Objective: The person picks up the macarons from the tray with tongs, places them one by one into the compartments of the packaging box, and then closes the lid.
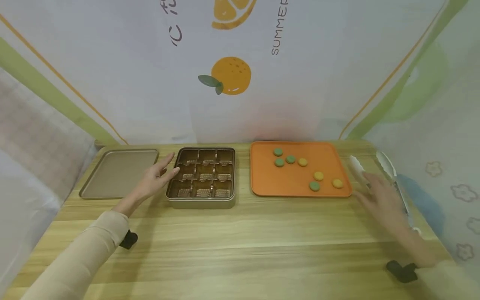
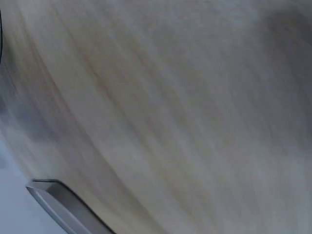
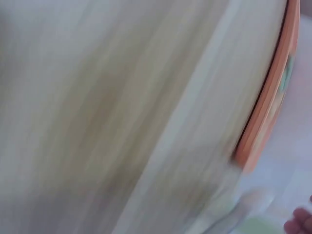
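My left hand (image 1: 156,178) is at the left side of a square metal tin (image 1: 201,203), its fingers stretched to the rim and thumb reaching over it. Inside the tin sits a brown plastic insert (image 1: 203,177) divided into several compartments. On the right my blurred right hand (image 1: 382,202) overlaps a pair of metal tongs (image 1: 402,196) with whitish tips, thumb and fingers spread apart. In the right wrist view its fingertips (image 3: 298,223) show at the edge, near a blurred tong tip (image 3: 256,199).
An orange tray (image 1: 281,181) holds several green discs (image 1: 290,159) and yellow discs (image 1: 318,176), like small biscuits. Far left lies a shallow tan-grey tray (image 1: 121,171). All stand on a wooden table (image 1: 240,250), with a fruit-printed cloth (image 1: 292,100) hanging behind.
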{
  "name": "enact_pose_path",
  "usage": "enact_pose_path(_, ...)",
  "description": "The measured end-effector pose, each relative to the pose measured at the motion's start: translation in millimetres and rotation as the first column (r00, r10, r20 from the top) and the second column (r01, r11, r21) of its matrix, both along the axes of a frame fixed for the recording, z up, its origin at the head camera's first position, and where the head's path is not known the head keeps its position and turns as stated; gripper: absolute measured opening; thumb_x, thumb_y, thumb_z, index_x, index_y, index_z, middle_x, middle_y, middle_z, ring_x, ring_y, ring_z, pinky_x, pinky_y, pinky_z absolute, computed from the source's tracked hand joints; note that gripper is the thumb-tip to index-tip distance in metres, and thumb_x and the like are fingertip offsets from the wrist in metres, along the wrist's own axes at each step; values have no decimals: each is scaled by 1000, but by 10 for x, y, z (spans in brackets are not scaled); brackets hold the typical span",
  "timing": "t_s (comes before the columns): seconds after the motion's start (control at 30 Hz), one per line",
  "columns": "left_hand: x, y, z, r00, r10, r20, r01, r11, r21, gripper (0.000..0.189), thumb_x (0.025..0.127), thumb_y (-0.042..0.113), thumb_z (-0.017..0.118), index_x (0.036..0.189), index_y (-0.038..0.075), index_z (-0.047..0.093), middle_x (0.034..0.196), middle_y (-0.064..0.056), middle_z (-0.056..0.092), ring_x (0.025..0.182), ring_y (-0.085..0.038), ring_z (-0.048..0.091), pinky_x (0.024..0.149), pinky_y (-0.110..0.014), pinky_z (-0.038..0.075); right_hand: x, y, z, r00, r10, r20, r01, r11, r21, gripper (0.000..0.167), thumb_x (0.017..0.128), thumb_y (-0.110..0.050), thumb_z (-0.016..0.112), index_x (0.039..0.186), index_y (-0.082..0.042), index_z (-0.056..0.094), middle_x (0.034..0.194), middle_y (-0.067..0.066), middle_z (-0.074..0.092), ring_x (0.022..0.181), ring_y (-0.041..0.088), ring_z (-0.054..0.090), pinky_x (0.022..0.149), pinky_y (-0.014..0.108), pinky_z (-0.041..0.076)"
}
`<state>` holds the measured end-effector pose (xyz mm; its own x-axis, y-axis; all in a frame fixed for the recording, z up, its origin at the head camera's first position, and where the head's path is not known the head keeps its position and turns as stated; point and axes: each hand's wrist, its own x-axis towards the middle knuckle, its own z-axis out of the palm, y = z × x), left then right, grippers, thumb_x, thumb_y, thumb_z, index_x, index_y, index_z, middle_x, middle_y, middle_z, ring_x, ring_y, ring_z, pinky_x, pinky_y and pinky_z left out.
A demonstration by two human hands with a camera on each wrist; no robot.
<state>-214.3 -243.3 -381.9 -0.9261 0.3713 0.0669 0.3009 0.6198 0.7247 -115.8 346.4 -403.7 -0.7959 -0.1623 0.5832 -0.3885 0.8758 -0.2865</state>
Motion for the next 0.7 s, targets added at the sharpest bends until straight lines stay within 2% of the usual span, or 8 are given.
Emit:
enact_pose_path(0.1, -24, -2, -21, 995, 62, 75, -66, 997, 46, 67, 101, 36, 41, 151, 4, 9, 155, -20, 11, 139, -43, 19, 109, -56, 27, -31, 302, -21, 986, -141, 88, 143, 989, -20, 54, 78, -14, 76, 114, 17, 50, 99, 36, 54, 84, 50, 49, 68, 58, 40)
enact_pose_path(0.2, -35, 43, -41, 985, 121, 126, -131, 988, 79, 68, 101, 40, 38, 151, 4, 8, 155, -19, 12, 139, -41, 21, 110, -53, 27, -43, 526, -48, 956, -225, 187, 236, 971, -35, 50, 77, -22, 78, 97, 15, 51, 81, 31, 51, 70, 43, 47, 54, 45, 40)
enact_pose_path(0.27, -42, 85, -57, 979, 144, 144, -159, 982, 100, 68, 101, 40, 38, 151, 4, 9, 155, -18, 13, 140, -40, 22, 111, -52, 26, -31, 624, -59, 928, -266, 260, 279, 960, -15, 50, 76, -29, 78, 90, 9, 48, 75, 23, 48, 66, 36, 45, 48, 34, 33)
enact_pose_path(0.33, -51, 130, -66, 975, 167, 148, -182, 979, 96, 67, 101, 42, 37, 151, 4, 11, 155, -17, 14, 139, -39, 23, 112, -51, 25, -11, 680, -55, 902, -275, 333, 289, 957, 7, 54, 78, -34, 76, 94, 8, 47, 79, 23, 47, 69, 37, 45, 49, 34, 35)
enact_pose_path(0.4, -61, 159, -80, 972, 190, 138, -202, 976, 79, 66, 101, 42, 36, 151, 5, 13, 154, -17, 17, 138, -40, 26, 111, -51, 26, -3, 711, -40, 865, -274, 420, 288, 957, 32, 64, 82, -39, 72, 107, 13, 43, 89, 33, 46, 78, 48, 46, 53, 46, 41)
enact_pose_path(0.5, -67, 188, -101, 968, 222, 119, -229, 972, 49, 63, 102, 40, 35, 150, 5, 17, 153, -18, 20, 137, -40, 27, 111, -51, 28, -24, 723, -26, 828, -270, 492, 272, 960, 69, 79, 82, -42, 70, 120, 19, 36, 102, 46, 44, 88, 61, 44, 62, 61, 42)
enact_pose_path(0.57, -67, 191, -123, 967, 232, 107, -238, 970, 52, 60, 103, 36, 34, 150, 3, 18, 153, -19, 22, 137, -40, 28, 110, -51, 29, -49, 727, -22, 803, -275, 529, 267, 959, 94, 87, 82, -44, 69, 122, 24, 33, 105, 51, 42, 90, 65, 43, 65, 64, 43)
enact_pose_path(0.7, -59, 191, -166, 965, 238, 113, -250, 962, 110, 55, 104, 28, 35, 148, -1, 20, 152, -20, 23, 137, -38, 28, 110, -49, 29, -106, 738, -27, 779, -295, 554, 276, 954, 119, 87, 82, -45, 69, 114, 29, 36, 99, 51, 45, 85, 62, 47, 63, 61, 46)
